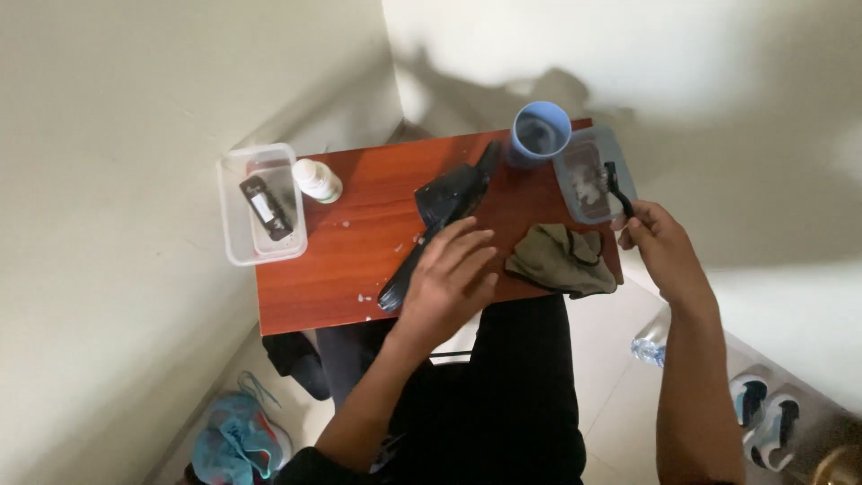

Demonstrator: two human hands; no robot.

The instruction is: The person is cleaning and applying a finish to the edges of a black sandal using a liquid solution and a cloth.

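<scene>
My left hand [446, 274] lies flat and open on the black sandal [437, 223], pinning it to the wooden table [337, 260]. My right hand [660, 244] grips a black brush [618, 186] over the clear tub [588, 175], beside the blue cup [540, 132].

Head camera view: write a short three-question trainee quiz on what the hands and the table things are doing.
1. True or false: the right hand holds a small black brush over the clear tray at the table's far right corner.
2. What does the left hand rest on?
A. the white bottle
B. the long black object lying across the wooden table
C. the blue cup
3. Fill in: the crumpled olive cloth lies between the two ____.

Key
1. True.
2. B; the palm lies flat on its near end.
3. hands.
</scene>
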